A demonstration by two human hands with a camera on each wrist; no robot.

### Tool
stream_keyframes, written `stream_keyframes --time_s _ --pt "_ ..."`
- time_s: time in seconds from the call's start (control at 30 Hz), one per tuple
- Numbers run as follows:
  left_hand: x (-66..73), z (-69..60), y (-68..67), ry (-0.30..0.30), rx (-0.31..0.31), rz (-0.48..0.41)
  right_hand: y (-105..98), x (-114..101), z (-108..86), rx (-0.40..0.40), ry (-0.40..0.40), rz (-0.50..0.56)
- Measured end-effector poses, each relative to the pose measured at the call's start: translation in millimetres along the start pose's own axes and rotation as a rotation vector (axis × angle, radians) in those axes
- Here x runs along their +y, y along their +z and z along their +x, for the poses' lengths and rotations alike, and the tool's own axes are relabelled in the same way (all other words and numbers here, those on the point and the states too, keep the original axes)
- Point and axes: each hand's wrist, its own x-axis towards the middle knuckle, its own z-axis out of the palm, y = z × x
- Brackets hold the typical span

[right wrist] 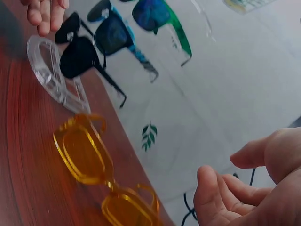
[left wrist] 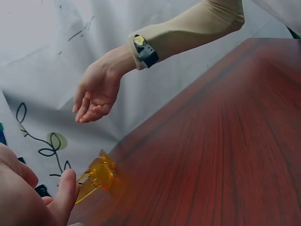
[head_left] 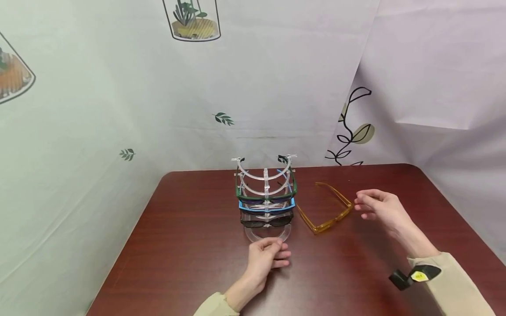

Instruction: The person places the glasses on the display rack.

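A clear plastic display stand [head_left: 266, 175] holds three pairs of sunglasses, one above another: green-framed sunglasses [head_left: 294, 188] on top, blue-framed sunglasses [head_left: 292, 204] in the middle, black sunglasses [head_left: 254, 224] lowest. Amber-yellow glasses [head_left: 325, 226] lie on the table right of the stand, temples spread and pointing back; their tinted lenses [right wrist: 83, 157] show in the right wrist view. My left hand [head_left: 265, 260] hovers before the stand's base, fingers loosely bent, holding nothing. Just right of the yellow glasses, my right hand [head_left: 381, 210] is raised with relaxed fingers and nothing in them.
The dark red wooden table [head_left: 178, 254] has rounded back corners. Behind and beside it hangs a pale cloth backdrop [head_left: 276, 87] printed with leaves and jars. A black device [head_left: 415, 276] is strapped to my right sleeve.
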Motion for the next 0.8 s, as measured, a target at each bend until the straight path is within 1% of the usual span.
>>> stream_keyframes --time_s 0.17,0.37,0.43,0.63,0.8 --pt "-9.9 11.0 17.2 0.023 0.014 -0.009 -10 9 7.6 0.018 0.003 -0.075" --pt "-17.4 20.6 35.4 0.025 0.032 -0.034 -18 18 13.0 0.022 0.025 -0.167" --pt "-18.9 23.7 40.1 0.019 0.030 -0.041 -20 20 14.8 0.006 0.027 -0.192" --pt "-22.7 31.8 51.9 -0.003 0.055 -0.047 -25 24 22.0 -0.029 0.039 -0.277" --pt "-26.8 35.7 58.6 -0.001 0.062 -0.048 -27 29 31.0 -0.034 0.062 -0.294"
